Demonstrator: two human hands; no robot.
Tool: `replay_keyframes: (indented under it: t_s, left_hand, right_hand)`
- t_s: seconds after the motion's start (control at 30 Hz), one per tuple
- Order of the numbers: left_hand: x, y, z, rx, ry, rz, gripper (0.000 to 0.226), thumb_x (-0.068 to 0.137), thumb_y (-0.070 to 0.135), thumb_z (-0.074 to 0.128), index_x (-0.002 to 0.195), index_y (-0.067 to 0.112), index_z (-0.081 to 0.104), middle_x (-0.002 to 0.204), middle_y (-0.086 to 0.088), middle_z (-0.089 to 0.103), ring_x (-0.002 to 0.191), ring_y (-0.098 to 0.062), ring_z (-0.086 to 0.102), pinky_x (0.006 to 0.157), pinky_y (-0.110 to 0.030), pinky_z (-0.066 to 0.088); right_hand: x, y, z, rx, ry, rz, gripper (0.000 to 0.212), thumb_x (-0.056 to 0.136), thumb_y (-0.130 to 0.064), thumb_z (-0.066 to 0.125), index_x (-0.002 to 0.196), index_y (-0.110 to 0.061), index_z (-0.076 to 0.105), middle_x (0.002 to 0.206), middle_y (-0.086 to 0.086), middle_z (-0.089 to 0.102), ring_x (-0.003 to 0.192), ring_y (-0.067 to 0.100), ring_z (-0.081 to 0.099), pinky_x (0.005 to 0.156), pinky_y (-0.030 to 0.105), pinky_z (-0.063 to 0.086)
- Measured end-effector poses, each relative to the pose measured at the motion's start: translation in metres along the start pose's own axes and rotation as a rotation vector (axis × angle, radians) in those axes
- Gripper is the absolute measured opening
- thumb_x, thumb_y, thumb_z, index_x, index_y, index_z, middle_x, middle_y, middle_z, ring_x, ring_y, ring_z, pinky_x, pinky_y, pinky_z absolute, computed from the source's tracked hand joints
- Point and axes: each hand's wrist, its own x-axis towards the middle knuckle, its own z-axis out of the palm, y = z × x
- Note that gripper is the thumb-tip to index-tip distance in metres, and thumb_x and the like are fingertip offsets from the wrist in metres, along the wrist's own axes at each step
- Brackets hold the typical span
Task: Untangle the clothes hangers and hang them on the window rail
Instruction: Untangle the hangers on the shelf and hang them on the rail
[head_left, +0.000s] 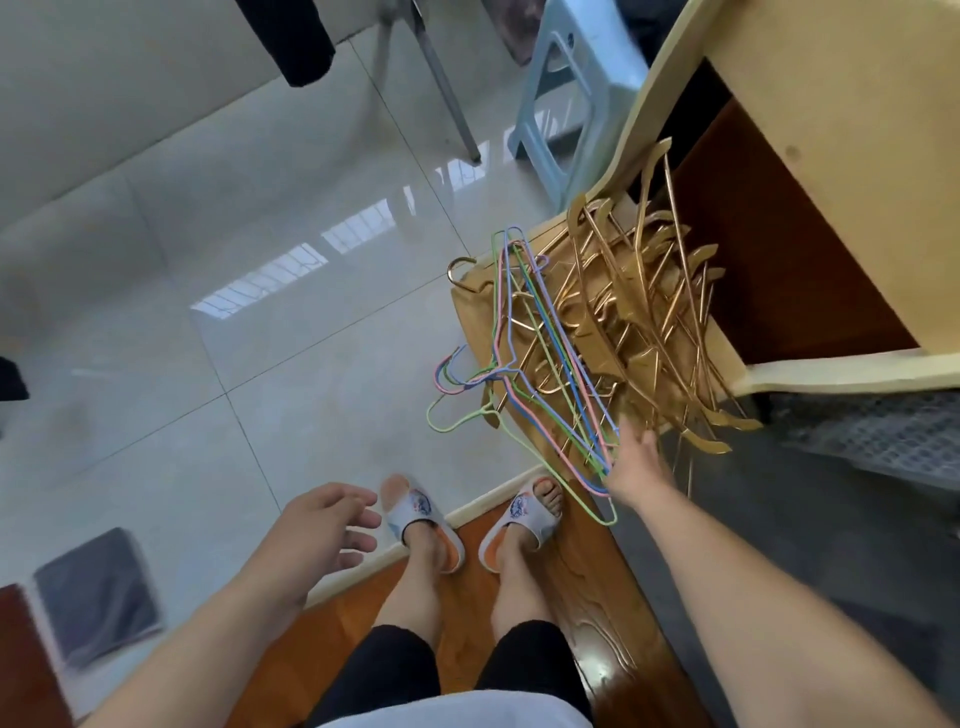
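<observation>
We look down past our own legs and see a tangled heap of hangers resting on a pale wooden chair seat (470, 306) ahead and to the right. The gold hangers (644, 317) fill most of the seat, their ends poking out over its near and right edges, and one gold hook curls over the seat's far left corner. The coloured wire hangers (540, 358), in pink, blue and green, lie across the left part of the heap, with their hooks hanging off the seat's left edge and their lower bars reaching down to our right hand (636, 465). That hand is at the near edge of the pile, touching the bars of the coloured hangers; we cannot tell whether its fingers are closed around them or simply laid against them. Our left hand (327, 525) hovers over the tiled floor (208, 260) with fingers loosely spread, holding nothing. Beyond the chair stands a light blue plastic stool (571, 98).
</observation>
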Motion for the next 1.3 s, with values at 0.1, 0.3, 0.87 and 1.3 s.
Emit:
replay_keyframes:
  t_s: [0.1, 0.3, 0.87, 1.3]
  left_hand:
    - [0.001, 0.008, 0.006, 0.008, 0.003, 0.012, 0.024, 0.103, 0.008, 0.047, 0.106, 0.009, 0.07, 0.102, -0.017, 0.073, 0.075, -0.025, 0.066, 0.079, -0.041, 0.057]
    - [0.002, 0.014, 0.022, 0.018, -0.035, 0.026, 0.023, 0.104, 0.01, 0.047, 0.105, 0.01, 0.071, 0.101, -0.016, 0.073, 0.074, -0.024, 0.067, 0.075, -0.038, 0.057]
    - [-0.011, 0.004, 0.053, -0.14, -0.376, 0.219, 0.063, 0.082, 0.058, 0.076, 0.137, 0.033, 0.059, 0.13, 0.01, 0.069, 0.124, -0.011, 0.063, 0.108, -0.041, 0.049]
    - [0.001, -0.009, 0.018, -0.486, 0.066, 0.141, 0.025, 0.098, 0.014, 0.064, 0.122, 0.008, 0.06, 0.086, -0.008, 0.06, 0.085, -0.018, 0.062, 0.092, -0.041, 0.056]
  right_hand:
    - [0.001, 0.001, -0.003, -0.058, 0.019, -0.032, 0.093, 0.081, -0.009, 0.076, 0.154, -0.028, 0.021, 0.136, 0.011, 0.039, 0.115, 0.034, 0.059, 0.094, 0.046, 0.055]
    - [-0.005, 0.001, -0.022, -0.042, 0.053, -0.079, 0.062, 0.086, -0.013, 0.074, 0.138, -0.025, 0.042, 0.127, 0.009, 0.045, 0.108, 0.033, 0.061, 0.086, 0.04, 0.055]
    - [-0.141, -0.058, -0.035, 0.847, -0.536, -0.438, 0.07, 0.076, -0.002, 0.083, 0.133, -0.03, 0.052, 0.12, 0.008, 0.056, 0.083, 0.024, 0.069, 0.083, 0.045, 0.061]
    - [-0.131, -0.09, 0.027, 0.626, -0.313, -0.387, 0.033, 0.094, -0.031, 0.067, 0.126, -0.026, 0.063, 0.118, -0.002, 0.066, 0.109, 0.02, 0.065, 0.098, 0.042, 0.053]
